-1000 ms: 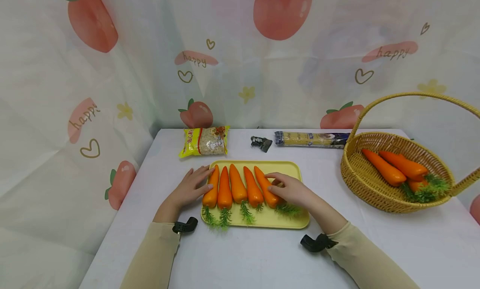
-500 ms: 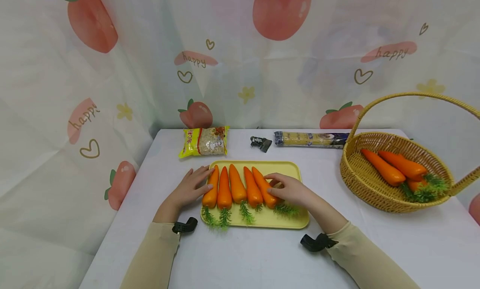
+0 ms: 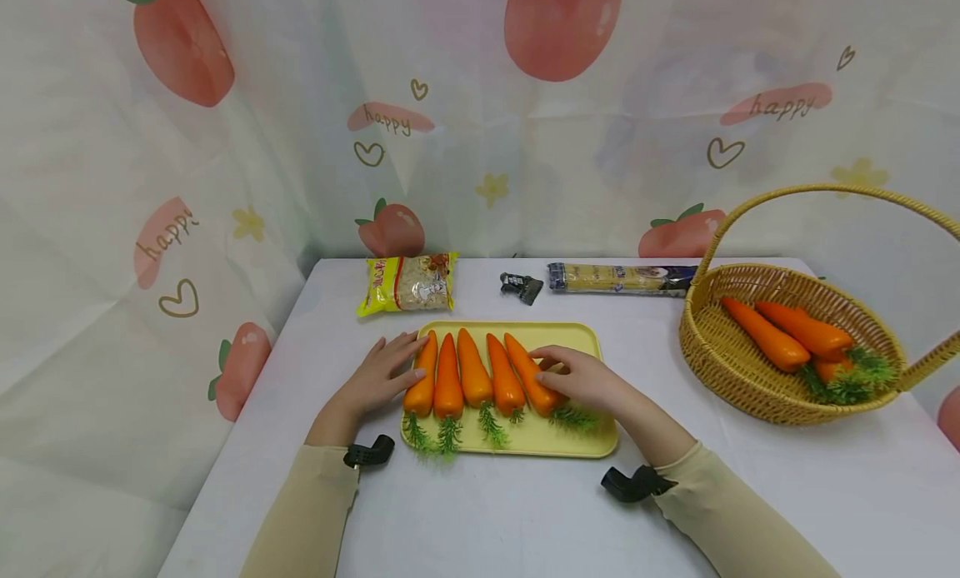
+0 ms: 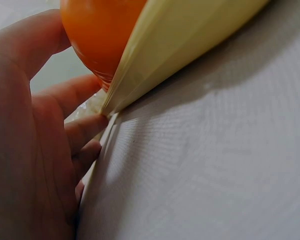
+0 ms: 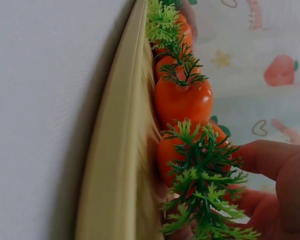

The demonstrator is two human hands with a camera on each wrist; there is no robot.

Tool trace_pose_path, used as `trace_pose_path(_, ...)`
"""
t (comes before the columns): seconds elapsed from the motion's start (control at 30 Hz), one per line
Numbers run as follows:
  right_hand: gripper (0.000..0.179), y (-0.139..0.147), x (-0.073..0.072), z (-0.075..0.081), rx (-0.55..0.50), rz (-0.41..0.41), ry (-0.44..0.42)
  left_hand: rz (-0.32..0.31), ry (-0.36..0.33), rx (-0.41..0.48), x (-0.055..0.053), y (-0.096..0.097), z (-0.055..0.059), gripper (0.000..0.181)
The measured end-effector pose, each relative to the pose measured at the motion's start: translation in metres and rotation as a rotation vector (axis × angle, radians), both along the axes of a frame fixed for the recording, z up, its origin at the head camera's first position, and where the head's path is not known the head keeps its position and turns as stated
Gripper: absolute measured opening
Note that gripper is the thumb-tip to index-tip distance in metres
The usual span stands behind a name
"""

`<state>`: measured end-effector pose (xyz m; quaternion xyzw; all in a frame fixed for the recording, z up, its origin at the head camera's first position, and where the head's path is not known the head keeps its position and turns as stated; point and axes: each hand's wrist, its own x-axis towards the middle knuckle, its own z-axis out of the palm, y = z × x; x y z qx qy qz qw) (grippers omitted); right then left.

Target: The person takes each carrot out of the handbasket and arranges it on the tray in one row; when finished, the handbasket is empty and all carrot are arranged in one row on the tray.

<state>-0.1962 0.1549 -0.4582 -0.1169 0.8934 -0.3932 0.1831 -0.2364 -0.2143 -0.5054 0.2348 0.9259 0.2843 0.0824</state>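
Observation:
Several orange carrots with green tops lie side by side on a pale yellow tray (image 3: 517,443) in the head view. At the row's left end, my left hand (image 3: 380,373) rests against the leftmost carrot (image 3: 424,388), fingers spread. The left wrist view has the thumb at that carrot's side and other fingertips at the tray's edge (image 4: 140,65). My right hand (image 3: 583,380) touches the rightmost carrot (image 3: 531,376) from the right, with loosely bent fingers. In the right wrist view, green fronds (image 5: 205,180) partly cover that carrot's end and the fingers.
A wicker basket (image 3: 697,345) with a tall handle stands at the right, with several carrots (image 3: 772,336) in it. Along the back lie a yellow-ended food bag (image 3: 411,283), a small black packet (image 3: 522,287) and a long noodle-like pack (image 3: 621,278). A patterned curtain hangs behind.
The rightmost carrot's tip has shifted slightly left, closer to the carrot beside it, with my right hand against it. My left hand has stayed in place.

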Motion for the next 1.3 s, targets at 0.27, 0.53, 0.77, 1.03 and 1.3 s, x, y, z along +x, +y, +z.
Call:
trace_pose_path(0.27,0.048,0.006,0.002,0.01,0.008,-0.007,0.005,0.0,0.008,-0.007,-0.001,0.001,-0.001,0.065)
trace_pose_path(0.53,0.05,0.036,0.002,0.037,0.036,-0.011,0.046,0.002,0.011,-0.005,-0.002,0.002,-0.002,0.065)
trace_pose_path(0.77,0.054,0.082,0.008,0.078,0.106,-0.037,0.07,0.005,0.0,-0.008,0.0,0.001,-0.001,0.065)
trace_pose_path(1.03,0.056,0.149,0.01,0.111,0.173,-0.077,0.104,0.003,0.001,-0.006,-0.001,0.0,-0.003,0.066)
trace_pose_path(1.3,0.051,0.23,-0.005,0.119,0.155,-0.061,0.053,-0.001,-0.004,-0.009,-0.001,-0.001,-0.001,0.066)
